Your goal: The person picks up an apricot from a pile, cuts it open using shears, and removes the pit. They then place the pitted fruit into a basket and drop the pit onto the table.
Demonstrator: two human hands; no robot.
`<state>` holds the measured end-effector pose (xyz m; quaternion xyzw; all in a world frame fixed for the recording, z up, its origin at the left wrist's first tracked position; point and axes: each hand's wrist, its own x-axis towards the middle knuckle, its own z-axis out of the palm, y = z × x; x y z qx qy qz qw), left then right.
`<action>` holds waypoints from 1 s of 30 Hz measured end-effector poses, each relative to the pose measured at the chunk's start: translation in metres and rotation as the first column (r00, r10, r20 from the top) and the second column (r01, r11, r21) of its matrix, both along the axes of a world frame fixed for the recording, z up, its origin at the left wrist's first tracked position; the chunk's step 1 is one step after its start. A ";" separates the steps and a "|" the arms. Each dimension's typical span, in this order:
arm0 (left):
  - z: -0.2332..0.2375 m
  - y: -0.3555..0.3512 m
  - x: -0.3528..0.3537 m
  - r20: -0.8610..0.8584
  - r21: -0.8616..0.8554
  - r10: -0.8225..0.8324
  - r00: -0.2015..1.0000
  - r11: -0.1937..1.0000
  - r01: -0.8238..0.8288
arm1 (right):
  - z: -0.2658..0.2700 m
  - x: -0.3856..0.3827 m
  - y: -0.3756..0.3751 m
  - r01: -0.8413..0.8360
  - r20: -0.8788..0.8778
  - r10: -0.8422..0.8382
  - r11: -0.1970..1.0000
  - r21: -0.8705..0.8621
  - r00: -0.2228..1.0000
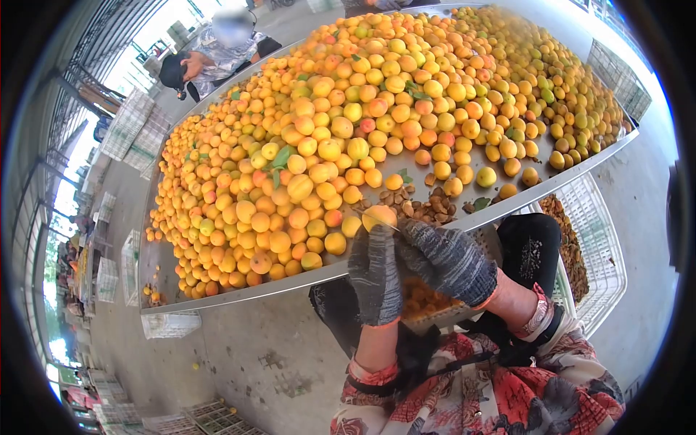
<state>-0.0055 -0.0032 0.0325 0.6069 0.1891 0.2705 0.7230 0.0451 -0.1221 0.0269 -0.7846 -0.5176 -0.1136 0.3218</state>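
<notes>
Just over the table's near rim (pixel 239 293), the left hand (pixel 375 275) pinches an apricot (pixel 379 217) between bent fingertips; the right hand (pixel 449 262) curls beside it, its grip hidden. Pits (pixel 428 209) lie just beyond; heaped fruit (pixel 290 159) crowds left, leaving little room.

- Holds left hand (pixel 375 279), gloved in dark grey knit, upright just below the grip, with fingertips drawn in at the grip.
- Holds right hand (pixel 449 264), likewise gloved, just right of the grip, knuckles up, fingers bent toward the left hand; fingertips partly hidden.
- Aligns left forearm (pixel 378 344), bare, nearly straight below the grip.
- Slants right forearm (pixel 516 304), bare, downward to the right from the grip.
</notes>
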 end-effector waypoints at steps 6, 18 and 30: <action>0.007 -0.004 0.003 0.053 -0.110 0.007 0.999 0.994 -0.001 | -0.008 0.003 -0.003 -0.118 -0.487 0.230 0.961 0.250 0.842; 0.003 -0.005 0.007 0.112 -0.090 -0.020 0.994 0.995 0.030 | -0.005 -0.004 -0.003 -0.145 -0.468 0.174 0.985 0.099 0.867; -0.010 0.009 0.007 -0.012 0.184 -0.064 0.998 0.981 0.065 | 0.001 -0.006 -0.011 -0.103 -0.337 0.088 0.994 -0.027 0.937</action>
